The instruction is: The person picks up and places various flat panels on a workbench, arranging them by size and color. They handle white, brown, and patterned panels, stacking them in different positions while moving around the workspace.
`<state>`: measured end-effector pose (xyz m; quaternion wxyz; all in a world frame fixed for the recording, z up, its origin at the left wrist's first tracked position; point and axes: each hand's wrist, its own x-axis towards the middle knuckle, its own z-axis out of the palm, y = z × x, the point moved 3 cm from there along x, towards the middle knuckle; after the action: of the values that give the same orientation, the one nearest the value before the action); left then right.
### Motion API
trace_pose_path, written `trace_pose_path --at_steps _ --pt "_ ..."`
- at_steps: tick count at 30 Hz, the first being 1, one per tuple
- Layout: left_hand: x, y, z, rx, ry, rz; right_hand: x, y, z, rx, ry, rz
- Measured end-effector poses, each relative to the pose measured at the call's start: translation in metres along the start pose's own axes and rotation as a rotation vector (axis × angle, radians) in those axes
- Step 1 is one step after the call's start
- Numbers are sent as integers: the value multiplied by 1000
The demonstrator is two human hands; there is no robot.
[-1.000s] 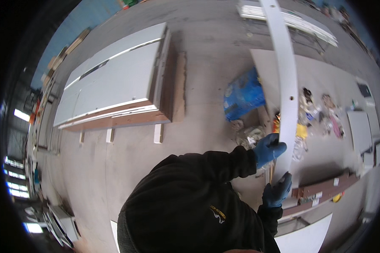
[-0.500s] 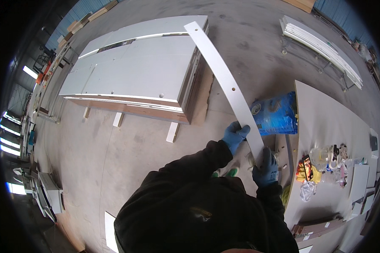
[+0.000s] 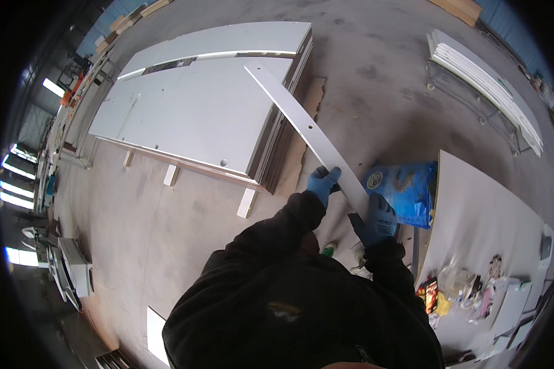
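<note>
A long, narrow white strip board point(image 3: 332, 152) with round holes slants up and away to the left from my hands. Its far end overlaps the near right part of a stack of white panels point(image 3: 184, 111). My left hand point(image 3: 322, 184), in a blue work glove, is closed on the strip's left edge. At the near end, my right hand point(image 3: 378, 222) grips the strip in a matching glove, its thumb to the left and fingers to the right. Part of that end is hidden by the right hand. Beyond the right hand is a full blue bag point(image 3: 403, 184).
Wooden blocks point(image 3: 247, 203) show under the panel stack's near edge. At right stands a light tabletop point(image 3: 474, 212), with a phone point(image 3: 431, 296) and clutter including clear plastic on it. A wheeled cart point(image 3: 474, 98) at the far right carries white boards.
The strip has swung left, its far end now over the panel stack rather than past its corner. Both hands have moved left and up in the picture, still holding it. The view has shifted slightly.
</note>
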<state>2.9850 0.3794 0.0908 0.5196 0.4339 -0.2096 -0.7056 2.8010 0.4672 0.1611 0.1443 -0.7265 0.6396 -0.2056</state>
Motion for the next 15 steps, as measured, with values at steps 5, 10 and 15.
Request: trace_pose_path --at_steps 5,10,15 --pt "100 54 -11 -30 158 31 129 4 38 -40 113 -151" --pt "229 123 -53 -3 105 138 292 -3 97 41 55 -175" --pt "316 185 -104 165 175 270 470 -20 144 22 6 -221"
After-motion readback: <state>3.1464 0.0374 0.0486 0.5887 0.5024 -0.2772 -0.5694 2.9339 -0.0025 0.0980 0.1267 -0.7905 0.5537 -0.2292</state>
